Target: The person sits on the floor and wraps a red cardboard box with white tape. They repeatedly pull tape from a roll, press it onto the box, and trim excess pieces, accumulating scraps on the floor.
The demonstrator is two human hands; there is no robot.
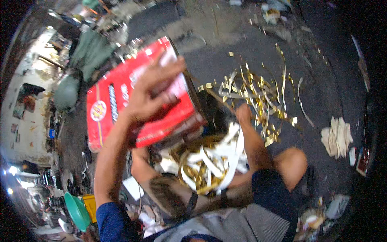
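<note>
A large red box or tin (121, 97) with a round yellow emblem stands tilted in front of my left leg. My left hand (151, 94) lies on its upper face with fingers spread, the tips near its right edge; motion blurs both. Right of the box, my right hand (243, 115) is closed at the end of a thin brown strip or edge (219, 99), which I cannot make out clearly. Gold and white strips (209, 165) are heaped between my legs. More gold strips (258, 92) lie scattered on the dark floor beyond my right hand.
A pair of pale gloves (338, 137) lies at the right. At the left are a green basin (76, 211), a yellow container (89, 207) and a dark green bundle (90, 52). Scraps and litter (318, 218) lie at the lower right.
</note>
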